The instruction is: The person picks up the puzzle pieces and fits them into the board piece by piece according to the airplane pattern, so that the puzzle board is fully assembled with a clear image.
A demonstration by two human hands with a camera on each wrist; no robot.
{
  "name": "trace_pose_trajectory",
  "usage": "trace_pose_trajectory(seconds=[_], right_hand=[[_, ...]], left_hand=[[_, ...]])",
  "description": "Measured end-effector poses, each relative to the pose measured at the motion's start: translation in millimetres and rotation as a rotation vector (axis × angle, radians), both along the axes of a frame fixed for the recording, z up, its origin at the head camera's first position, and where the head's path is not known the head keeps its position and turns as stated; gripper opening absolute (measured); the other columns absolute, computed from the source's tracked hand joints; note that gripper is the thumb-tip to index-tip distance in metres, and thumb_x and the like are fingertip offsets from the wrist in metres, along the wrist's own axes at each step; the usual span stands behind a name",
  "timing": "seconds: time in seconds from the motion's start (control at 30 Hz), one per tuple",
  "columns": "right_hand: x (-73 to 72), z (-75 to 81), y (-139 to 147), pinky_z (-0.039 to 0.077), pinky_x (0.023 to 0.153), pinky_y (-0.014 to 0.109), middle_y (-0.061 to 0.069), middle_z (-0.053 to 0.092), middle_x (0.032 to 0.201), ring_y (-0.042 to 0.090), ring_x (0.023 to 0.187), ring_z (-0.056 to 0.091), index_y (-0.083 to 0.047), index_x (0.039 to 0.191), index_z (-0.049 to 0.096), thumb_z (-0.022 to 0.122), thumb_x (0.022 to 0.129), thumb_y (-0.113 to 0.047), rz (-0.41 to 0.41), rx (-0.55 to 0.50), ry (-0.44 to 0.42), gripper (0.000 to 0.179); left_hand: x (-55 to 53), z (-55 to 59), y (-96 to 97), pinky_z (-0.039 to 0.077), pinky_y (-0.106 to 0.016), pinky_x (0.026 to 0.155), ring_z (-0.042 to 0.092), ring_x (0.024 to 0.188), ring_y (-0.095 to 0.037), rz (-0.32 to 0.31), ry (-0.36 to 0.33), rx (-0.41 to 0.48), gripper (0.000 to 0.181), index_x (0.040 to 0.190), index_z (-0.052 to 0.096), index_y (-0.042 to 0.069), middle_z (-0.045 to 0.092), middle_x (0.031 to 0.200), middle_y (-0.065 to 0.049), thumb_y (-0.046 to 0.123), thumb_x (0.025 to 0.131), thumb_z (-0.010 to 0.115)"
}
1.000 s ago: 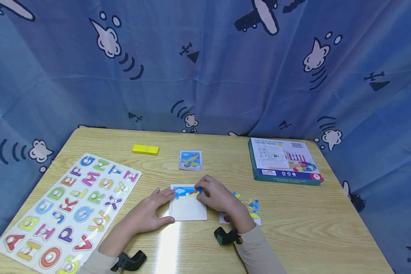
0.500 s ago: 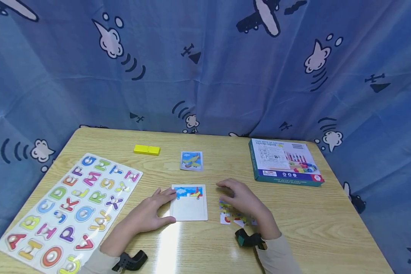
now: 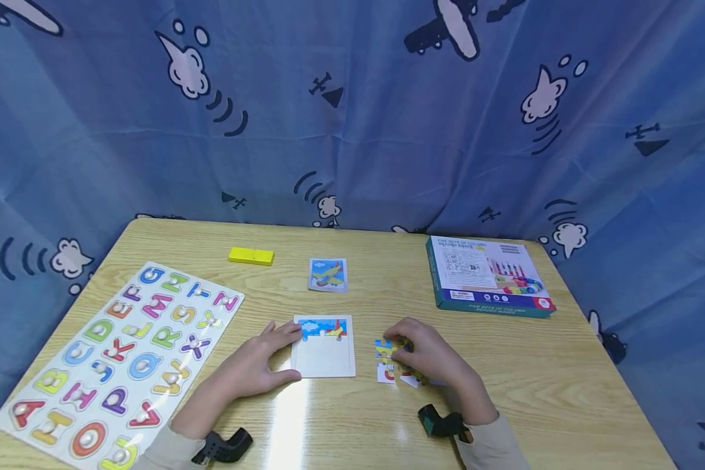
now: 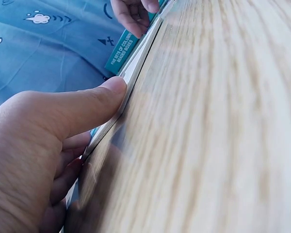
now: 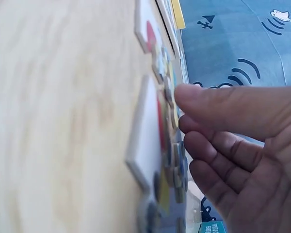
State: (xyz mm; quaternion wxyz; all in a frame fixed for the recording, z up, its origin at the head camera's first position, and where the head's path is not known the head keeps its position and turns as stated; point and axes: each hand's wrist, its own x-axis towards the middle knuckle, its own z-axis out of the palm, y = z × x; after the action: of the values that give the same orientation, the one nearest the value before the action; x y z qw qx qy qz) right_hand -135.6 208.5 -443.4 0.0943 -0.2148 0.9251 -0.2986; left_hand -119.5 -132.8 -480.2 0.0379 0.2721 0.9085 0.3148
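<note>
Through the head camera I have the white tray (image 3: 323, 360) as my landmark, a row of joined puzzle pieces (image 3: 322, 329) along its far side. The left hand (image 3: 255, 369) lies at its left edge, fingers extended and spread, just where it was a second ago. The right hand (image 3: 425, 352) has moved most: a second ago it was at the tray's far right corner; now it has come down over the loose pieces (image 3: 386, 373) to the right of the tray. The picture card (image 3: 328, 275) sits beyond the tray, unmoved.

On the left wrist feed, I see the thumb resting on the tray's edge, with the green box (image 4: 120, 54) past it.

On my right wrist feed, thumb and fingertips are close together right beside the loose pieces; I cannot tell whether they pinch one.
</note>
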Motion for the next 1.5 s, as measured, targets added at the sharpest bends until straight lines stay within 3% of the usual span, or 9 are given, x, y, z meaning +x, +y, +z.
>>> trace_pose_trajectory(seconds=[0.3, 0.57, 0.7, 0.87, 1.17, 1.5], right_hand=[[0.3, -0.7, -4, 0.051, 0.08, 0.035, 0.0, 0.06, 0.104, 0.014, 0.093, 0.055, -0.008, 0.105, 0.068, 0.072, 0.083, -0.011, -0.004, 0.073, 0.004, 0.023], [-0.4, -0.3, -7, 0.051, 0.083, 0.038, 0.001, 0.061, 0.103, 0.017, 0.094, 0.055, -0.009, 0.101, 0.067, 0.072, 0.082, -0.012, 0.003, 0.111, 0.049, 0.02], [-0.4, 0.7, -9, 0.052, 0.081, 0.036, 0.0, 0.062, 0.103, 0.014, 0.092, 0.055, -0.01, 0.102, 0.065, 0.071, 0.083, -0.012, -0.04, 0.105, 0.053, 0.021], [1.6, 3.4, -12, 0.055, 0.081, 0.032, -0.001, 0.064, 0.106, 0.011, 0.093, 0.058, -0.013, 0.107, 0.065, 0.069, 0.085, -0.013, -0.077, 0.056, 0.04, 0.022], [3.1, 8.4, -19, 0.055, 0.075, 0.023, -0.002, 0.066, 0.105, 0.008, 0.087, 0.059, -0.012, 0.109, 0.067, 0.069, 0.085, -0.011, -0.007, -0.112, 0.077, 0.024], [-1.0, 11.0, -55, 0.056, 0.073, 0.02, 0.003, 0.067, 0.103, 0.009, 0.083, 0.058, -0.008, 0.107, 0.069, 0.069, 0.085, -0.009, 0.088, -0.142, 0.069, 0.022]], left_hand=[[-0.9, -2.0, 0.1, 0.032, -0.052, 0.113, 0.037, 0.135, -0.04, -0.012, 0.026, -0.003, 0.07, 0.136, 0.052, 0.01, 0.044, 0.146, -0.008, 0.048, 0.08, 0.07], [-1.5, -1.5, 0.1, 0.032, -0.054, 0.112, 0.035, 0.135, -0.043, -0.004, 0.009, -0.011, 0.07, 0.137, 0.052, 0.011, 0.044, 0.147, -0.008, 0.048, 0.08, 0.07], [-1.5, -0.9, 0.1, 0.031, -0.054, 0.112, 0.034, 0.135, -0.043, -0.002, 0.008, -0.008, 0.07, 0.137, 0.052, 0.011, 0.043, 0.147, -0.008, 0.047, 0.08, 0.071], [-1.9, -1.7, -0.1, 0.031, -0.054, 0.113, 0.035, 0.136, -0.041, -0.015, 0.01, -0.003, 0.071, 0.137, 0.052, 0.01, 0.043, 0.147, -0.009, 0.049, 0.081, 0.069], [-0.9, -2.2, -1.5, 0.032, -0.054, 0.112, 0.035, 0.135, -0.042, -0.016, 0.011, -0.013, 0.071, 0.138, 0.051, 0.011, 0.043, 0.147, -0.008, 0.051, 0.082, 0.067], [-0.9, -1.5, -0.6, 0.033, -0.054, 0.112, 0.035, 0.134, -0.044, -0.019, 0.022, -0.011, 0.072, 0.138, 0.05, 0.01, 0.043, 0.147, -0.009, 0.051, 0.081, 0.068]])
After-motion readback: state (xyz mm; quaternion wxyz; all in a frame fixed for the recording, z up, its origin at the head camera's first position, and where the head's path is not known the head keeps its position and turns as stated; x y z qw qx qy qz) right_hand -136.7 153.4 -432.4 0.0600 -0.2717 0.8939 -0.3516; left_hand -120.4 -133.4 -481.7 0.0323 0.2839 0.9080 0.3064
